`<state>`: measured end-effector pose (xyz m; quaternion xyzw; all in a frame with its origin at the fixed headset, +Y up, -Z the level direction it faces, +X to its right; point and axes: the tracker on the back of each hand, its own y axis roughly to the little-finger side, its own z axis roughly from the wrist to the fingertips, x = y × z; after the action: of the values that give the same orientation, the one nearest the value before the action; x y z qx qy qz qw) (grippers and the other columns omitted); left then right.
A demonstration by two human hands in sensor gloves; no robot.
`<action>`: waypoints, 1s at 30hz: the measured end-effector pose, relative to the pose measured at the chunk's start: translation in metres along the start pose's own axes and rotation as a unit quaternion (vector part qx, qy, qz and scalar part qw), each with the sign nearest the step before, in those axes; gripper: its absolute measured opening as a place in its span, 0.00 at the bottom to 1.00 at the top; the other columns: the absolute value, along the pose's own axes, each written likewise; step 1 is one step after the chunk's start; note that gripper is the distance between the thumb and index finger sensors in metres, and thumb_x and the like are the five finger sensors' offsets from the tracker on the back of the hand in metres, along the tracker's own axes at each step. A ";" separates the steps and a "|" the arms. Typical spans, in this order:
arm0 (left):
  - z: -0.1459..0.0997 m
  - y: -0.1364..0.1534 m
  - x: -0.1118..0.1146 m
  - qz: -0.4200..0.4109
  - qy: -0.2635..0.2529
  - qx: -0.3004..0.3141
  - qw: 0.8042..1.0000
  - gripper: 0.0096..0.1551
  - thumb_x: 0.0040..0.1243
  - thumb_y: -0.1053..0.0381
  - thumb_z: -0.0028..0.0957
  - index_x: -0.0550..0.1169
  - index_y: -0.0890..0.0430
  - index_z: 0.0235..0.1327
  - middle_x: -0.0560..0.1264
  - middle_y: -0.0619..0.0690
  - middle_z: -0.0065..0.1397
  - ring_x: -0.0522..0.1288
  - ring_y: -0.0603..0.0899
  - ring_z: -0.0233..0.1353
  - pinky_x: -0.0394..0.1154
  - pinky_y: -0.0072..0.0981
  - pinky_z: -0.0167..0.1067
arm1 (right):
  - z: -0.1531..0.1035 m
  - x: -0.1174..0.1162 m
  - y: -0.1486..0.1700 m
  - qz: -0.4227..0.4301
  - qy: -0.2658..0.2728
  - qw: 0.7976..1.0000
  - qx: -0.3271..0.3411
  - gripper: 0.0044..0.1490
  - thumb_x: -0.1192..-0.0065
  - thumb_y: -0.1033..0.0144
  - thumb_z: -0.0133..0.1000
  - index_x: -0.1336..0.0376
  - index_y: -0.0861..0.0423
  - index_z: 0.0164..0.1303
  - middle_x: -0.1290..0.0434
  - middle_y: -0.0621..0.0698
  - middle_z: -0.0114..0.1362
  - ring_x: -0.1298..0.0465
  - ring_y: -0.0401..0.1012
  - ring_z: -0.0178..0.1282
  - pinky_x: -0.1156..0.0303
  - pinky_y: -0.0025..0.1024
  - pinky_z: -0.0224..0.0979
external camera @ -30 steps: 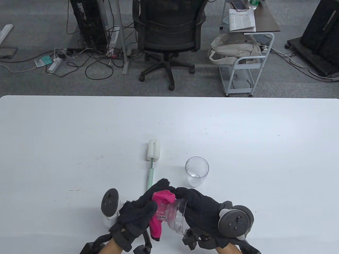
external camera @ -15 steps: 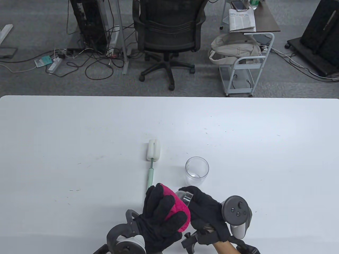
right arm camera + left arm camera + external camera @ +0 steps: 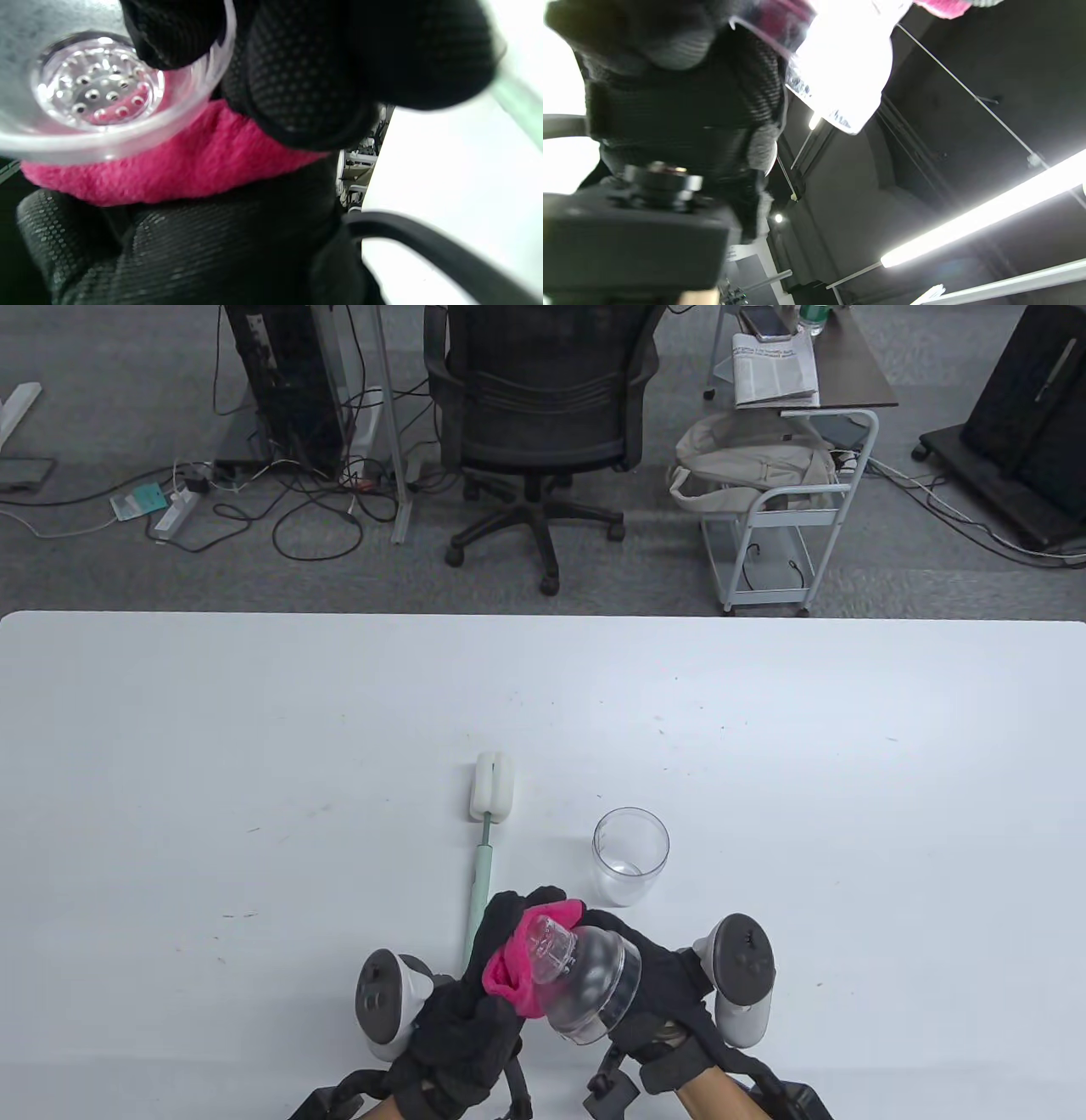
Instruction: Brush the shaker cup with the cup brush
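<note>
My right hand holds the clear shaker lid with its strainer holes near the table's front edge. My left hand holds a pink cloth pressed against the lid's spout end; the cloth also shows in the right wrist view. The clear shaker cup stands upright and apart, just behind my right hand. The cup brush, with a white sponge head and a pale green handle, lies on the table behind my left hand, untouched.
The white table stretches to both sides and behind. Beyond its far edge stand an office chair, a white cart and floor cables.
Both hands have twisted against each other: the left hand rolled over the cloth and back, and the lid turned in the right hand, its wide rim now facing up and right.
</note>
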<state>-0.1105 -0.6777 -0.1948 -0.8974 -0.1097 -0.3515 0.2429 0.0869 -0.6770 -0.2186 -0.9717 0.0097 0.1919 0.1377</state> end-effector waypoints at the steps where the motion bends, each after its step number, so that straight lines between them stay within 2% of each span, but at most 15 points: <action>1: 0.000 0.000 -0.003 -0.017 0.002 -0.010 1.000 0.45 0.38 0.23 0.59 0.41 0.38 0.83 0.43 0.55 0.90 0.36 0.70 0.88 0.38 0.71 0.75 | 0.001 0.001 -0.001 -0.027 -0.004 1.000 0.010 0.26 0.43 0.53 0.58 0.36 0.58 0.58 0.24 0.54 0.46 0.16 0.39 0.33 0.15 0.31 0.38; 4: 0.000 -0.007 -0.013 -0.037 -0.003 -0.050 0.998 0.41 0.42 0.25 0.63 0.60 0.46 0.82 0.53 0.57 0.89 0.40 0.77 0.85 0.43 0.77 0.71 | 0.003 0.000 -0.008 -0.122 -0.020 0.992 0.035 0.26 0.39 0.56 0.54 0.34 0.60 0.56 0.23 0.57 0.45 0.16 0.44 0.32 0.16 0.37 0.37; 6: 0.000 -0.014 -0.014 0.006 0.012 -0.092 0.996 0.33 0.53 0.34 0.65 0.70 0.50 0.77 0.51 0.57 0.89 0.40 0.80 0.82 0.51 0.81 0.68 | 0.004 -0.002 -0.013 -0.244 -0.027 0.968 0.058 0.26 0.37 0.55 0.53 0.32 0.57 0.55 0.22 0.57 0.47 0.16 0.44 0.33 0.16 0.37 0.37; 7: 0.000 -0.019 -0.011 0.094 0.024 -0.115 0.989 0.30 0.55 0.37 0.66 0.72 0.50 0.75 0.50 0.54 0.90 0.41 0.81 0.82 0.55 0.80 0.68 | 0.004 -0.003 -0.018 -0.331 -0.018 0.940 0.078 0.26 0.38 0.52 0.51 0.31 0.55 0.54 0.21 0.55 0.46 0.15 0.42 0.32 0.14 0.34 0.37; 10: 0.001 -0.030 0.000 0.318 0.033 -0.060 0.946 0.31 0.57 0.41 0.64 0.65 0.43 0.80 0.53 0.54 0.90 0.53 0.80 0.83 0.68 0.73 0.65 | 0.000 -0.005 -0.027 -0.374 0.021 0.921 0.104 0.27 0.36 0.54 0.49 0.30 0.56 0.53 0.22 0.58 0.46 0.16 0.44 0.31 0.16 0.36 0.35; 13: 0.001 -0.035 0.009 0.412 0.092 -0.011 0.907 0.35 0.56 0.42 0.64 0.58 0.41 0.83 0.49 0.48 0.92 0.46 0.73 0.89 0.55 0.75 0.74 | -0.006 -0.005 -0.038 -0.456 0.066 0.877 0.135 0.28 0.36 0.53 0.49 0.30 0.57 0.54 0.21 0.57 0.45 0.16 0.43 0.30 0.16 0.35 0.35; 14: 0.001 -0.036 0.011 0.428 0.099 -0.001 0.898 0.36 0.56 0.42 0.64 0.56 0.40 0.83 0.49 0.45 0.92 0.43 0.70 0.90 0.50 0.76 0.76 | -0.006 -0.005 -0.038 -0.463 0.074 0.873 0.135 0.28 0.36 0.53 0.49 0.30 0.56 0.54 0.21 0.57 0.45 0.16 0.42 0.30 0.15 0.35 0.34; 17: -0.002 -0.042 0.019 0.518 0.104 0.055 0.847 0.38 0.58 0.43 0.64 0.53 0.37 0.82 0.50 0.39 0.92 0.40 0.63 0.92 0.40 0.74 0.78 | -0.009 -0.003 -0.036 -0.440 0.116 0.883 0.117 0.27 0.35 0.53 0.50 0.30 0.58 0.53 0.21 0.57 0.44 0.16 0.42 0.29 0.15 0.34 0.33; 18: -0.005 -0.044 0.023 0.555 0.095 0.077 0.823 0.38 0.57 0.43 0.64 0.53 0.36 0.82 0.50 0.37 0.92 0.39 0.62 0.93 0.38 0.73 0.79 | -0.009 0.000 -0.033 -0.414 0.124 0.896 0.101 0.27 0.36 0.53 0.51 0.31 0.58 0.53 0.21 0.57 0.43 0.16 0.41 0.28 0.15 0.33 0.32; 20: -0.009 -0.045 0.027 0.588 0.053 0.109 0.800 0.38 0.53 0.41 0.64 0.49 0.34 0.81 0.45 0.35 0.92 0.35 0.59 0.92 0.37 0.74 0.78 | -0.009 0.006 -0.027 -0.319 0.132 0.936 0.062 0.26 0.38 0.53 0.53 0.31 0.58 0.53 0.22 0.56 0.43 0.16 0.39 0.28 0.15 0.31 0.32; 21: -0.010 -0.045 0.026 0.586 0.026 0.117 0.801 0.38 0.50 0.38 0.63 0.47 0.33 0.80 0.42 0.34 0.91 0.32 0.61 0.91 0.39 0.75 0.78 | -0.009 0.007 -0.022 -0.252 0.119 0.959 0.041 0.25 0.39 0.53 0.55 0.32 0.58 0.54 0.22 0.56 0.43 0.16 0.39 0.29 0.15 0.31 0.33; 22: -0.008 -0.044 0.024 0.558 0.013 0.116 0.821 0.39 0.48 0.37 0.64 0.44 0.32 0.80 0.35 0.35 0.90 0.29 0.64 0.88 0.40 0.76 0.76 | -0.009 0.008 -0.016 -0.170 0.105 0.980 0.011 0.25 0.39 0.54 0.56 0.33 0.59 0.54 0.23 0.56 0.44 0.17 0.39 0.30 0.15 0.31 0.34; 25: -0.006 -0.034 0.011 0.409 -0.011 0.091 0.908 0.43 0.47 0.34 0.63 0.37 0.31 0.78 0.24 0.42 0.84 0.29 0.72 0.84 0.49 0.72 0.77 | -0.009 0.002 -0.006 -0.057 0.057 0.997 -0.014 0.24 0.43 0.53 0.59 0.35 0.57 0.58 0.24 0.55 0.47 0.16 0.38 0.33 0.15 0.30 0.38; 27: -0.002 -0.023 0.002 0.230 -0.002 0.073 0.970 0.47 0.50 0.35 0.63 0.32 0.30 0.75 0.26 0.48 0.85 0.40 0.74 0.86 0.57 0.68 0.77 | -0.007 -0.003 -0.005 -0.020 0.034 0.999 -0.003 0.25 0.44 0.53 0.59 0.36 0.58 0.57 0.23 0.54 0.46 0.16 0.37 0.32 0.14 0.29 0.37; 30: -0.002 -0.018 -0.005 0.090 -0.012 0.037 0.995 0.47 0.53 0.36 0.63 0.37 0.33 0.78 0.39 0.55 0.89 0.51 0.70 0.88 0.52 0.69 0.78 | -0.007 -0.004 -0.008 -0.049 0.027 0.998 0.005 0.25 0.42 0.55 0.58 0.35 0.61 0.55 0.23 0.56 0.45 0.16 0.40 0.31 0.15 0.33 0.35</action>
<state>-0.1217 -0.6637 -0.1911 -0.8983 -0.0442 -0.3134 0.3048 0.0863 -0.6712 -0.2087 -0.9752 -0.0335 0.1582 0.1512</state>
